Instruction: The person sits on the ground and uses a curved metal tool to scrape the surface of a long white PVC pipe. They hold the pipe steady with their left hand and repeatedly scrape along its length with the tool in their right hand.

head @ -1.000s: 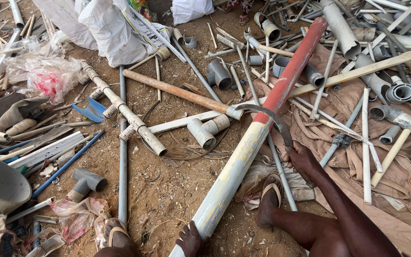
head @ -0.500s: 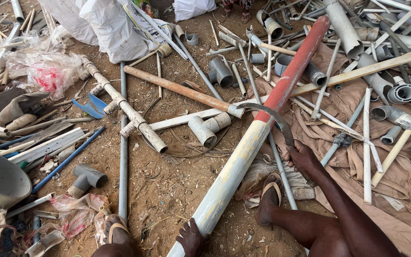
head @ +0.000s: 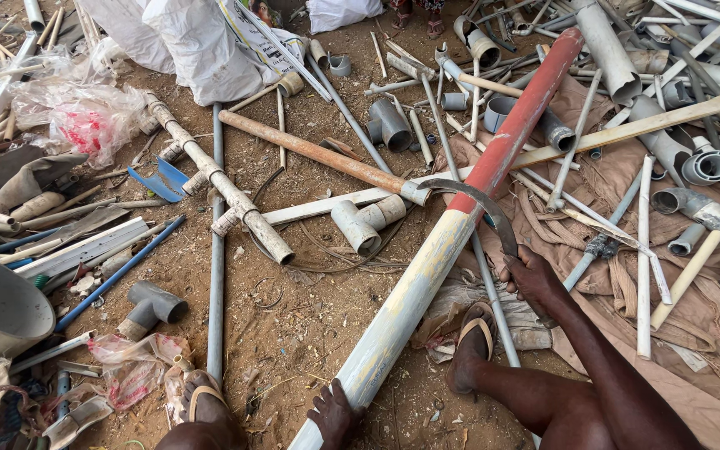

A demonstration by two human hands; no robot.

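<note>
A long pipe (head: 452, 242) runs from near centre to far right across the ground (head: 310, 325). A curved blade (head: 481, 204) lies across it, a hammer (head: 702, 229) to its right, a tee fitting (head: 150, 307) to the near left, sacks (head: 202, 42) far left.

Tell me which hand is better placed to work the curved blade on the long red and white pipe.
Right. The right hand already touches the curved blade beside the pipe; the left hand is down at the pipe's near end, holding it.
</note>
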